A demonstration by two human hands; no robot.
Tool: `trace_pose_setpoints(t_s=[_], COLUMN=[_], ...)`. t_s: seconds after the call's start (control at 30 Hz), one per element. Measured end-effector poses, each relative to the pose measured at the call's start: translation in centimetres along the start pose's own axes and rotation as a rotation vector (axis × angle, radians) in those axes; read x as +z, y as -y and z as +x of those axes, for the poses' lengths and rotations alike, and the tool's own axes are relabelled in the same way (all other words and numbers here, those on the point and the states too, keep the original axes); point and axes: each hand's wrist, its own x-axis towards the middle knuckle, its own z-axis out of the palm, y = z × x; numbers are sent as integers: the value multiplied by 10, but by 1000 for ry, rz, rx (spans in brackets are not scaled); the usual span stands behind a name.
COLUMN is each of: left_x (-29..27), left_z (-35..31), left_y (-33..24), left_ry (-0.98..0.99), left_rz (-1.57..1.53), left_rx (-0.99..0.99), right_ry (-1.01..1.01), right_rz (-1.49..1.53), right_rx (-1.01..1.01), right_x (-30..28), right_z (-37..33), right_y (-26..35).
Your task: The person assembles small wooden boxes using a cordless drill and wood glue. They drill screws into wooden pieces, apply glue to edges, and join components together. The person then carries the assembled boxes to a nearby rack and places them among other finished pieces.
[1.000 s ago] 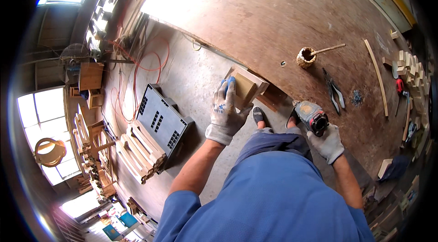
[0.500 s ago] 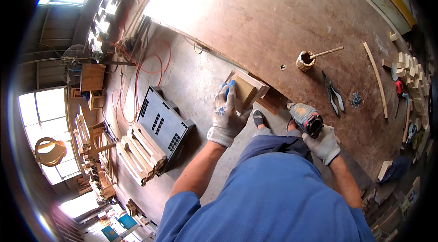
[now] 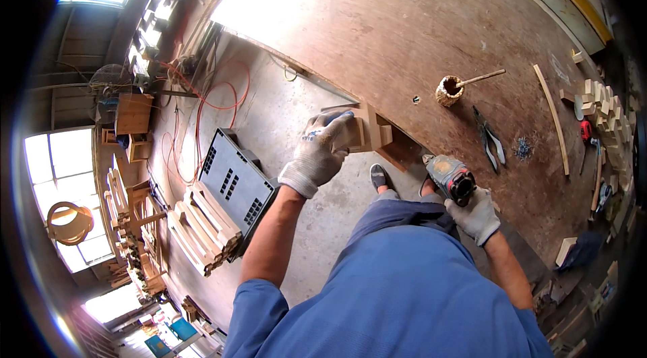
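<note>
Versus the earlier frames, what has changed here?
The left hand has shifted left, and the wooden piece it holds has turned clockwise in the picture. The right hand still grips the power tool; the pliers and pot stay put on the tabletop.

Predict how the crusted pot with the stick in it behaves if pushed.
The crusted pot could tip: the stick leans well past its rim. Its round body might roll once over. The rough-looking outside probably resists slipping in a grip.

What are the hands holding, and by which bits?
Left hand: wooden piece, by its left end. Right hand: power tool, near its dark round end.
</note>
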Motion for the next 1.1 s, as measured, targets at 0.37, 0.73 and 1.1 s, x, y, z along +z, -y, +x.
trace_pose_setpoints(t_s=[0.37,0.73,1.1], left_x=[14,27,14], left_z=[-9,-14,-1], left_y=[10,-2,27], left_ry=[-139,-252,47], left_rz=[-53,-450,-697], left_rx=[-30,-411,-227], right_ry=[0,60,69], right_rz=[47,-72,-109], right_rx=[15,-90,-246], right_x=[4,1,15], right_z=[-1,13,29], right_y=[5,35,26])
